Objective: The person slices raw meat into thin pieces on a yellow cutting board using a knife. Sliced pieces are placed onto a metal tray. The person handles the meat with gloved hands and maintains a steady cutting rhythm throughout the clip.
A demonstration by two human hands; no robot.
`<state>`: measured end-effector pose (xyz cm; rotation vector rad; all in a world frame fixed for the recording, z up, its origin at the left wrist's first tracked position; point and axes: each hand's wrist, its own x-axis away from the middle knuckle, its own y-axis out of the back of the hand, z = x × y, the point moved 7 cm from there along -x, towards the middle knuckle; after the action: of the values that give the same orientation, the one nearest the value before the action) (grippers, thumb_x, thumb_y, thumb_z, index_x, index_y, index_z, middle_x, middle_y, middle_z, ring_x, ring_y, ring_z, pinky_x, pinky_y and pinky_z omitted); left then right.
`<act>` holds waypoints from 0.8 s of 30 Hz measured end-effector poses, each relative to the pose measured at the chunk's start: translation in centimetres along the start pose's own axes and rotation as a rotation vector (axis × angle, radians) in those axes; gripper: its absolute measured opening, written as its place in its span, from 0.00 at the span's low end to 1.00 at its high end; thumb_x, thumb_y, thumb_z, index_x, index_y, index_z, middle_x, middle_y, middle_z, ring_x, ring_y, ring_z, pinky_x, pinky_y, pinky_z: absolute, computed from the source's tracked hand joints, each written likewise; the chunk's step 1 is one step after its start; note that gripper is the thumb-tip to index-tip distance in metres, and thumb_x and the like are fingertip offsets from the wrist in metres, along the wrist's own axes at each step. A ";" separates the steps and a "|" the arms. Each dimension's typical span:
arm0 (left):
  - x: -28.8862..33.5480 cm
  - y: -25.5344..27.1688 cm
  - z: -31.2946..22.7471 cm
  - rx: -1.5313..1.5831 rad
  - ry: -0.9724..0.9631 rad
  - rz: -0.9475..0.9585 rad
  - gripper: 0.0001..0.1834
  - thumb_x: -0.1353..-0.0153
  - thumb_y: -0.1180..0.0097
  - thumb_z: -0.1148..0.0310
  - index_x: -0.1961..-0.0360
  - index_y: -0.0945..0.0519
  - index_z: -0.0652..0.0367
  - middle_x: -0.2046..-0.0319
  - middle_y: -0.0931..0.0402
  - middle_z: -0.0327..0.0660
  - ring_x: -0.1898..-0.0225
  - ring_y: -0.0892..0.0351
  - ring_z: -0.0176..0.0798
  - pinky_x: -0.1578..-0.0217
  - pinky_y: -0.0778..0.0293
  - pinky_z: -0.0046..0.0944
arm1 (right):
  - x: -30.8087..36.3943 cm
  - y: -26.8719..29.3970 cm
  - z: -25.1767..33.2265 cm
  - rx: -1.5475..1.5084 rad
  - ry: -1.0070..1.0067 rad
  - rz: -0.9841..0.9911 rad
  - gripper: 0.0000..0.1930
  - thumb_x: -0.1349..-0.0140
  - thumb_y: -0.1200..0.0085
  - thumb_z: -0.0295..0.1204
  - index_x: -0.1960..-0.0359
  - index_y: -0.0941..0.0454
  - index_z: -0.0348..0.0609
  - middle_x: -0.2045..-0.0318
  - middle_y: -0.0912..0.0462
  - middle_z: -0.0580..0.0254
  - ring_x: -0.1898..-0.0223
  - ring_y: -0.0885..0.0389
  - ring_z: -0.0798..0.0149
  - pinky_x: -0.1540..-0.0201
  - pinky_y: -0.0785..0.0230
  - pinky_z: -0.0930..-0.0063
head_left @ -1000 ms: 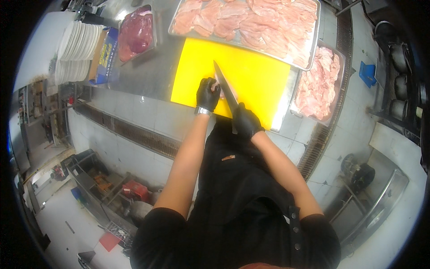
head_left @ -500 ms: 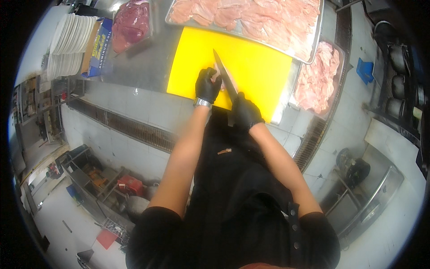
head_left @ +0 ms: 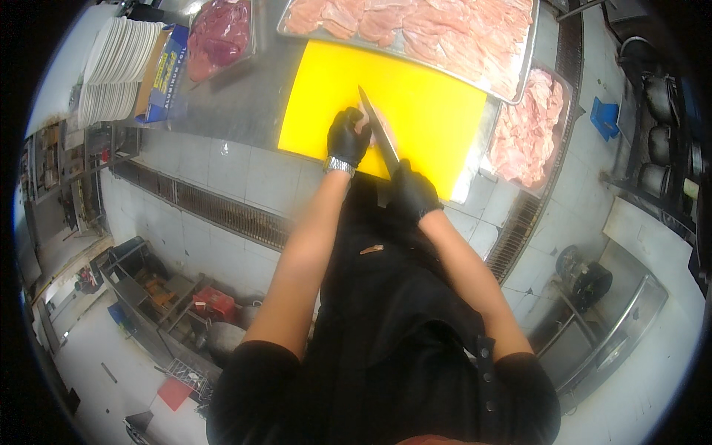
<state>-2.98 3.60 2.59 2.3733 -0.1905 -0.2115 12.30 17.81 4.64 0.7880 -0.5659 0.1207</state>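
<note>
Steel worktop (head_left: 222, 104) takes the upper part of the view. Biggest item on it: metal tray (head_left: 489, 87) at the far side, covered in flattened pale pink meat pieces (head_left: 415, 33). Yellow cutting board (head_left: 437, 141) sits on the near side of the tray, its far edge right along the tray rim. Right of the board: tub (head_left: 566, 111) heaped with more pale raw meat (head_left: 526, 137). Far left: container of dark red meat (head_left: 219, 41), then foil box (head_left: 165, 78), then stacked white plates (head_left: 119, 63).

Both hands wear black gloves. Right hand (head_left: 413, 191) is clenched round the knife handle at the board's near edge. Left hand (head_left: 347, 137) is over the board's near left part, fingers curled at the left side of the small meat piece (head_left: 385, 124); can't tell if they pinch it or only press. Metal-band watch (head_left: 340, 165) on that wrist.

Knife (head_left: 380, 133) angles away from the right hand and slightly left, blade crossing over the piece. Piece lies on the board, just right of the left hand, beyond the right hand; partly hidden by blade and fingers.
</note>
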 end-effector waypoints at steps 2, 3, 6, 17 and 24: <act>0.0 -0.1 0.0 -0.006 0.005 0.013 0.15 0.41 0.30 0.64 0.59 0.19 0.60 0.62 0.16 0.54 0.60 0.14 0.60 0.57 0.19 0.51 | -1.3 0.1 0.2 0.002 0.009 -0.004 0.14 0.23 0.58 0.35 0.49 0.27 0.36 0.63 0.12 0.34 0.61 0.11 0.33 0.55 0.21 0.40; 0.0 -0.1 -0.1 -0.010 0.007 0.020 0.16 0.41 0.30 0.64 0.58 0.19 0.61 0.61 0.15 0.54 0.59 0.14 0.60 0.57 0.19 0.51 | -1.8 0.0 0.3 0.007 0.009 -0.002 0.14 0.23 0.58 0.35 0.49 0.27 0.36 0.64 0.12 0.34 0.62 0.11 0.33 0.56 0.21 0.40; 0.8 0.1 0.3 -0.085 0.190 0.025 0.19 0.40 0.30 0.62 0.55 0.19 0.62 0.58 0.14 0.54 0.57 0.13 0.61 0.54 0.18 0.49 | -2.2 -0.1 0.4 0.016 0.025 -0.017 0.14 0.24 0.58 0.35 0.50 0.27 0.37 0.66 0.12 0.34 0.65 0.11 0.34 0.59 0.21 0.39; 5.8 -2.0 -2.5 0.274 0.121 0.091 0.42 0.24 0.42 0.47 0.23 0.40 0.68 0.26 0.36 0.61 0.28 0.31 0.59 0.31 0.31 0.49 | -2.1 -1.1 -1.6 -0.083 0.112 0.024 0.16 0.22 0.58 0.38 0.49 0.28 0.35 0.61 0.13 0.30 0.60 0.12 0.31 0.53 0.21 0.41; 7.0 -6.0 -3.3 0.067 0.089 0.184 0.48 0.20 0.61 0.42 0.17 0.61 0.69 0.16 0.68 0.64 0.15 0.68 0.63 0.18 0.66 0.52 | -2.1 -1.2 -2.3 -0.058 0.112 0.046 0.20 0.20 0.63 0.39 0.47 0.29 0.32 0.54 0.14 0.27 0.53 0.13 0.33 0.48 0.23 0.43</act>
<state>5.02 8.78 0.14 2.4085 -0.3764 -0.0117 11.90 18.84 1.46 0.7074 -0.4791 0.1884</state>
